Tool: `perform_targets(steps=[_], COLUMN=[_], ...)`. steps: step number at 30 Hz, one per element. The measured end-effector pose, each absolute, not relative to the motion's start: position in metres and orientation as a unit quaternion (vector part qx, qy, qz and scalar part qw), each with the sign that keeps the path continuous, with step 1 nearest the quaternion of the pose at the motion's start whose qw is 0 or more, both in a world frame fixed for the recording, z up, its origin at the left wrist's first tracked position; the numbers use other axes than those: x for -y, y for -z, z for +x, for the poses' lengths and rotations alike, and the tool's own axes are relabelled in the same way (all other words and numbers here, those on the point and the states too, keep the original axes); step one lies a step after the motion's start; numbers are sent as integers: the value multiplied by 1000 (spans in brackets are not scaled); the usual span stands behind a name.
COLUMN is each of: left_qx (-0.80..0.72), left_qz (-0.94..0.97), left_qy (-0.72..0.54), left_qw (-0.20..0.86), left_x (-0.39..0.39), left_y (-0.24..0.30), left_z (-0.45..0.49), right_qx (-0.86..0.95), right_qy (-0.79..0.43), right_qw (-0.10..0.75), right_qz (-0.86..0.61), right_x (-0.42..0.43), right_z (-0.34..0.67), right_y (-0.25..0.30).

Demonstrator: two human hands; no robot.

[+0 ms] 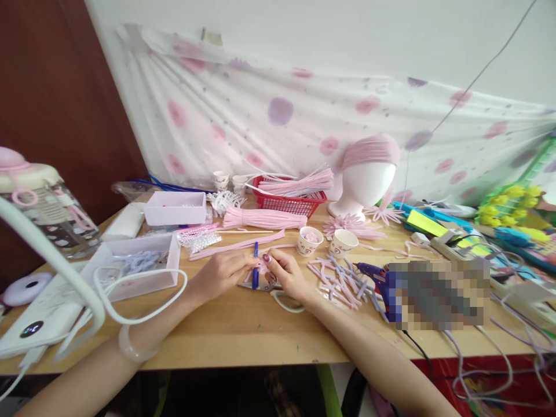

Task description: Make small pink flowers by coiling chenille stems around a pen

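My left hand (223, 275) and my right hand (284, 275) meet over the middle of the wooden table. Their fingertips are pinched around a small pink piece (262, 267), partly covered by the fingers and looking like fuzzy pipe cleaner. A blue pen (255, 278) lies lengthwise right by the fingertips. Under my right hand is a pair of scissors (287, 306), with only a pale handle loop and part of the blades showing. Right of my hands are a paper cup (307, 248) with a pink piece in it, another paper cup (343, 250), and a heap of cut pink and grey pipe cleaners (336, 284).
A blue glue gun (377, 275) lies at right, beside a blurred patch. Behind stand a red basket (291, 204) of pipe cleaners and a white foam head (367, 179). White boxes (174, 263), a looping white cable (143, 321) and a bottle (47, 202) crowd the left.
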State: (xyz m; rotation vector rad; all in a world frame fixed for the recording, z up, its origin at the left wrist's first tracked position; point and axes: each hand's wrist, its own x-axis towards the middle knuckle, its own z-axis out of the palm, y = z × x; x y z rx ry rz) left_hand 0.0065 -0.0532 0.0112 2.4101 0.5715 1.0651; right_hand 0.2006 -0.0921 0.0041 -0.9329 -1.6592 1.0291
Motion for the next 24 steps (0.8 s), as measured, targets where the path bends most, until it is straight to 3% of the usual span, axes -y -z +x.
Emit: perform_targets(steps=[4,11,20,24], left_qx=[-239,-294,-306,-294], left_qz=[856,724,739,676], left_qy=[-391,-386,-338,-361], left_qw=[238,491,496,571], left_x=[55,61,61,57], left_y=[-16,-19,-11,-14], left_z=[10,18,25,23], right_qx=[679,667,611,613], right_qy=[-412,-376,-425,-453], right_qw=[473,492,531,511], right_qz=[-383,-415,-407,-398], right_x=[91,90,91,92], right_z=[202,199,191,193], right_y=[-3,0,-1,-1])
